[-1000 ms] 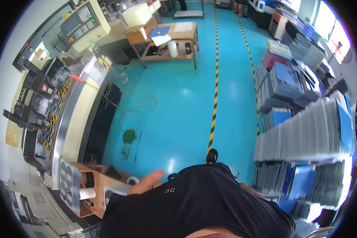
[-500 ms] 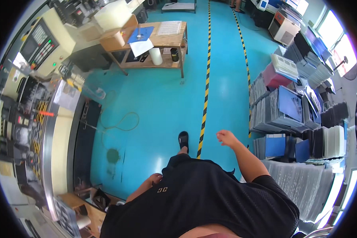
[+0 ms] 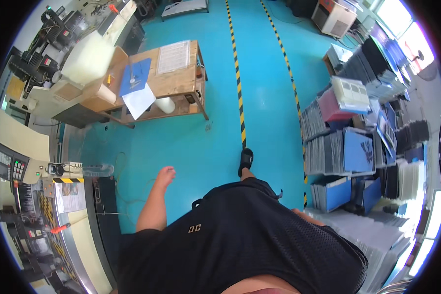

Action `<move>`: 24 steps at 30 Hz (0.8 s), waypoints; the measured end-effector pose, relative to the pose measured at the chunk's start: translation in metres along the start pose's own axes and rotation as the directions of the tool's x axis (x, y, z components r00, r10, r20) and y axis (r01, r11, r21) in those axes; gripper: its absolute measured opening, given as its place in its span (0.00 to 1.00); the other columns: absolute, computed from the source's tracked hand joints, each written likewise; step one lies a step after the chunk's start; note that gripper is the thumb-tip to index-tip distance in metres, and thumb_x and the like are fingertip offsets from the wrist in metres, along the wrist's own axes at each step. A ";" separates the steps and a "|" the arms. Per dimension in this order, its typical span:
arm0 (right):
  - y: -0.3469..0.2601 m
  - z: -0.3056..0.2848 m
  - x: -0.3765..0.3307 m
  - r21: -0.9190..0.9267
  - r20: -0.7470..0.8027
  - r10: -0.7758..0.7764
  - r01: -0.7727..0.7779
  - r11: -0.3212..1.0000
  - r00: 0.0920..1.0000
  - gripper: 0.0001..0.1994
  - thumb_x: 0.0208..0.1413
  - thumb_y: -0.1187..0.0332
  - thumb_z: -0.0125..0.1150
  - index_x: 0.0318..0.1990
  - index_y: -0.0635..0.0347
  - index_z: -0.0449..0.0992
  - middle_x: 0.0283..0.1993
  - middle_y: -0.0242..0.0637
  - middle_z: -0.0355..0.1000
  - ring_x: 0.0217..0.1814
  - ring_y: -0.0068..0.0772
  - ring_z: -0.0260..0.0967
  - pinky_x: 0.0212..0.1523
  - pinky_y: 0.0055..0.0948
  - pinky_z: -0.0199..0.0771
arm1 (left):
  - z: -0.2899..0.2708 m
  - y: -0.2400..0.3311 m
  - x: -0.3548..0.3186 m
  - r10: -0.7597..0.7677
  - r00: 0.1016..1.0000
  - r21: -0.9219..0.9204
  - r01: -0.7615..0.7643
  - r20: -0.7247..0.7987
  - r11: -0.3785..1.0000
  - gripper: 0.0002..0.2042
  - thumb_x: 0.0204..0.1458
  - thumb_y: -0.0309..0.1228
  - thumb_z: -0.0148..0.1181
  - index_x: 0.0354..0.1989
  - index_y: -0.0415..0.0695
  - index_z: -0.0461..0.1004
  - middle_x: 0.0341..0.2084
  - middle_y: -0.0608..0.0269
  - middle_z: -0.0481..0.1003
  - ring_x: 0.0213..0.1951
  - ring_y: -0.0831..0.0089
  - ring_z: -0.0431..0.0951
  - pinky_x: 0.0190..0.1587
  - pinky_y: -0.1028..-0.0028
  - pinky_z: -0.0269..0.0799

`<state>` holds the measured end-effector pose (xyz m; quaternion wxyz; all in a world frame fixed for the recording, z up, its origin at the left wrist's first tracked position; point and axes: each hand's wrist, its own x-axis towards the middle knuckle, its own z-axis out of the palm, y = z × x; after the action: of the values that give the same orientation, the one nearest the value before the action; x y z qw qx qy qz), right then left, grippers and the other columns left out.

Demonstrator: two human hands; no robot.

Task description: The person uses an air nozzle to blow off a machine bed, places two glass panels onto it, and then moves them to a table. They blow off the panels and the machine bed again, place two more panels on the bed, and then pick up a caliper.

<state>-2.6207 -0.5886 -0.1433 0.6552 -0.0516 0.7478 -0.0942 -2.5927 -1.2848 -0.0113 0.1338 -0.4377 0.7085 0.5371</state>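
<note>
My left hand [image 3: 166, 175] is out over the blue floor, left of my body. Its fingers are loosely bent and a little apart, and nothing shows in them. The nearest thing ahead of it is a wooden table [image 3: 179, 84], beyond reach. Of my right arm only a piece of forearm [image 3: 308, 217] shows past the black shirt, beside the stacks on the right; the fingers there are hidden. One foot in a black shoe [image 3: 246, 159] is stepping forward by the striped floor line [image 3: 239, 100].
On the table lie a blue sheet [image 3: 134, 76], a white paper [image 3: 141, 101] and a printed sheet [image 3: 174, 56]. Machines with a control panel [image 3: 10, 164] line the left. Tall stacks of trays and blue folders [image 3: 358, 151] edge the right. A thin hose [image 3: 117, 161] lies on the floor.
I have moved forward, so the table is closer. My left hand has swung forward and my right hand back out of sight. The other foot is now in front.
</note>
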 end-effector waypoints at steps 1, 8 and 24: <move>-0.008 -0.024 0.022 -0.284 0.040 -0.045 0.055 0.957 0.998 0.18 0.49 0.52 0.66 0.41 0.54 0.83 0.44 0.45 0.78 0.44 0.41 0.78 0.43 0.43 0.79 | 0.011 0.014 0.022 0.002 1.000 -0.006 -0.002 0.004 1.000 0.16 0.57 0.35 0.57 0.53 0.46 0.73 0.32 0.62 0.77 0.33 0.73 0.75 0.29 0.70 0.71; -0.188 -0.368 0.029 0.302 -0.386 -0.061 0.189 0.934 0.920 0.16 0.57 0.58 0.59 0.45 0.59 0.79 0.36 0.43 0.77 0.34 0.35 0.77 0.31 0.39 0.79 | 0.093 0.019 0.095 0.225 0.864 0.407 -0.424 0.451 0.809 0.14 0.55 0.36 0.51 0.44 0.45 0.78 0.39 0.50 0.79 0.44 0.54 0.78 0.47 0.56 0.72; -0.404 -0.606 0.072 0.247 -0.277 0.009 0.063 0.967 0.961 0.43 0.58 0.38 0.54 0.71 0.58 0.51 0.70 0.52 0.57 0.62 0.54 0.66 0.51 0.55 0.77 | -0.018 0.231 0.337 -0.037 0.999 -0.285 0.026 -0.033 0.958 0.09 0.55 0.36 0.56 0.40 0.47 0.77 0.29 0.65 0.75 0.28 0.74 0.73 0.27 0.71 0.69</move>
<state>-3.2489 -0.9539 -0.0539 0.5444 0.0358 0.8129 -0.2041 -2.9601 -1.4519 -0.0780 0.0646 -0.4736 0.6195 0.6227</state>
